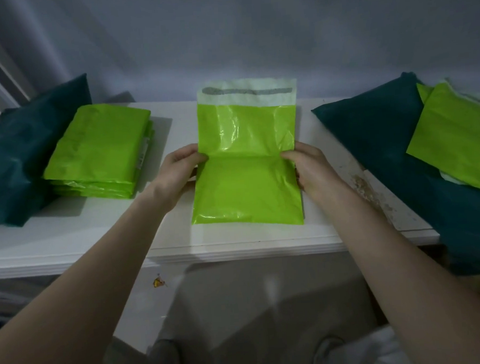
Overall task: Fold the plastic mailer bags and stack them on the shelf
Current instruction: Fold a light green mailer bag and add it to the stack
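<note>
A bright green mailer bag (246,164) with a white adhesive flap at its far end lies lengthwise on the white shelf (236,246). A crease runs across its middle, and the far half rises off the surface. My left hand (177,174) pinches the bag's left edge at the crease. My right hand (310,169) pinches the right edge at the same height. A stack of several folded green bags (98,150) sits to the left. More unfolded green bags (453,134) lie at the right.
A dark teal bag (18,160) lies at the far left behind the folded stack. Another dark teal bag (383,135) at the right carries the unfolded green bags. The wall stands directly behind the shelf. The shelf's right side has chipped, stained paint (370,191).
</note>
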A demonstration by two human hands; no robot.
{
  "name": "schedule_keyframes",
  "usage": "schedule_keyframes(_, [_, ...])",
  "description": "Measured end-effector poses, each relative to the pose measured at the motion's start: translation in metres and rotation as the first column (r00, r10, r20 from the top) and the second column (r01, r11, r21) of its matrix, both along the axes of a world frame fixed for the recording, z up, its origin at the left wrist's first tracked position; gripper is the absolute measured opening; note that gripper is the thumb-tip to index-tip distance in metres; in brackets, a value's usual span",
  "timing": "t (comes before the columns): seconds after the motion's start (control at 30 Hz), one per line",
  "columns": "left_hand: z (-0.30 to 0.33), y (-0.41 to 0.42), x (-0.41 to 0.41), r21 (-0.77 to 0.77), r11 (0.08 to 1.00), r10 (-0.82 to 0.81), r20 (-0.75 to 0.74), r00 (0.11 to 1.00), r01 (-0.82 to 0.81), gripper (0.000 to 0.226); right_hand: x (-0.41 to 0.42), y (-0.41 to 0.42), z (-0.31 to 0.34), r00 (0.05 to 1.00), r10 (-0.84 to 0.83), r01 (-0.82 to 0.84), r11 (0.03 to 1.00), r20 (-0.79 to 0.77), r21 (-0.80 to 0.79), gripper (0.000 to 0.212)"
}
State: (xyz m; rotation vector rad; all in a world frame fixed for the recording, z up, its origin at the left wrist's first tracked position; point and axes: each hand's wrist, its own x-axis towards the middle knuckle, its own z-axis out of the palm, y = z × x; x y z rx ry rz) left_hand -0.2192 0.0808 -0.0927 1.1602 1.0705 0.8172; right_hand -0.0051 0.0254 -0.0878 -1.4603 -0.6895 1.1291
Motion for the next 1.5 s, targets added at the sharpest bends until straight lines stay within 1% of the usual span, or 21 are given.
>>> schedule_keyframes(0.07, [0.001,0.000,0.001,-0.010,1.000,0.000,0.011,1.000,0.000,0.025,0.001,0.000,0.001,1.000,0.000,0.000,1.000,0.010,-0.003,0.032])
schedule_keyframes(0.2, [-0.001,0.005,0.002,-0.088,0.996,0.022,0.060,0.998,-0.017,0.026,0.002,0.001,0.002,1.000,-0.016,0.016,1.000,-0.022,-0.011,0.036])
schedule_keyframes(0.33, [0.000,0.003,0.002,-0.153,0.988,0.024,0.090,0.996,-0.010,0.022,0.004,-0.002,0.003,0.999,-0.032,0.032,0.999,-0.020,-0.042,0.033])
schedule_keyframes(0.47, [0.000,0.004,0.002,-0.210,0.978,0.008,0.117,0.993,0.017,0.037,0.004,-0.004,0.008,0.995,-0.065,0.057,0.993,-0.077,-0.099,0.039])
schedule_keyframes(0.53, [0.000,0.006,0.002,-0.212,0.977,0.006,0.085,0.996,0.012,0.038,0.005,-0.003,0.010,0.990,-0.059,0.043,0.991,-0.129,-0.128,0.042])
schedule_keyframes(0.6, [-0.002,0.006,0.002,-0.159,0.987,0.008,0.006,1.000,-0.007,0.033,0.007,-0.001,0.011,0.984,-0.035,0.010,0.990,-0.173,-0.141,0.043])
schedule_keyframes(0.63, [-0.003,0.006,0.003,-0.121,0.993,0.008,-0.026,1.000,-0.011,0.029,0.008,-0.001,0.010,0.986,-0.021,-0.004,0.989,-0.168,-0.147,0.045])
schedule_keyframes(0.67, [-0.004,0.006,0.003,-0.086,0.996,0.006,-0.043,0.999,-0.010,0.025,0.009,-0.001,0.009,0.991,-0.007,-0.015,0.987,-0.137,-0.160,0.045])
schedule_keyframes(0.73, [-0.008,0.005,0.004,-0.057,0.998,0.003,-0.027,1.000,-0.005,0.020,0.009,-0.002,0.008,0.999,-0.007,-0.001,0.983,-0.044,-0.181,0.038])
schedule_keyframes(0.8, [-0.012,0.005,0.004,-0.045,0.999,-0.004,-0.013,1.000,0.003,0.019,0.008,-0.003,0.005,0.999,-0.034,0.038,0.990,0.033,-0.137,0.026])
schedule_keyframes(0.87, [-0.012,0.005,0.003,-0.034,0.999,-0.007,-0.011,1.000,0.007,0.021,0.007,-0.003,0.003,0.997,-0.040,0.045,0.997,0.073,-0.070,0.012])
schedule_keyframes(0.9, [-0.012,0.005,0.004,-0.028,1.000,-0.006,-0.010,1.000,0.006,0.019,0.006,-0.003,0.002,0.996,-0.030,0.034,0.998,0.087,-0.049,0.008])
schedule_keyframes(1.0, [-0.010,0.004,0.006,-0.019,1.000,0.000,0.002,1.000,0.000,0.009,0.007,-0.004,0.000,0.988,0.010,-0.001,0.998,0.156,-0.057,0.021])
schedule_keyframes(1.07, [-0.010,0.004,0.008,-0.006,1.000,0.004,-0.012,1.000,-0.004,0.010,0.008,-0.003,-0.002,0.983,0.011,0.000,0.998,0.181,-0.061,0.023])
schedule_keyframes(1.17, [-0.012,0.005,0.011,0.053,0.998,0.032,-0.097,0.995,-0.027,0.010,0.007,-0.001,-0.006,0.968,-0.007,0.019,0.999,0.250,-0.043,0.021])
schedule_keyframes(1.23, [-0.015,0.007,0.015,0.159,0.987,0.077,-0.249,0.965,-0.038,0.012,0.006,0.000,-0.008,0.942,-0.020,0.031,0.999,0.334,-0.027,0.019])
schedule_keyframes(1.3, [-0.016,0.005,0.019,0.311,0.950,0.151,-0.449,0.881,-0.005,0.017,0.005,0.001,-0.011,0.911,-0.036,0.045,0.999,0.410,-0.014,0.019])
schedule_keyframes(1.33, [-0.016,0.003,0.019,0.388,0.921,0.194,-0.532,0.825,0.034,0.020,0.005,0.001,-0.013,0.895,-0.043,0.052,0.999,0.444,-0.009,0.019])
schedule_keyframes(1.37, [-0.016,0.001,0.020,0.468,0.880,0.232,-0.581,0.780,0.087,0.022,0.006,0.001,-0.014,0.878,-0.051,0.060,0.998,0.476,-0.004,0.018])
schedule_keyframes(1.43, [-0.015,-0.004,0.020,0.586,0.780,0.259,-0.620,0.740,0.218,0.025,0.007,0.002,-0.017,0.838,-0.064,0.069,0.998,0.542,0.011,0.018])
schedule_keyframes(1.5, [-0.014,-0.010,0.022,0.617,0.706,0.221,-0.658,0.720,0.348,0.033,0.009,0.003,-0.018,0.806,-0.065,0.066,0.998,0.588,0.020,0.019])
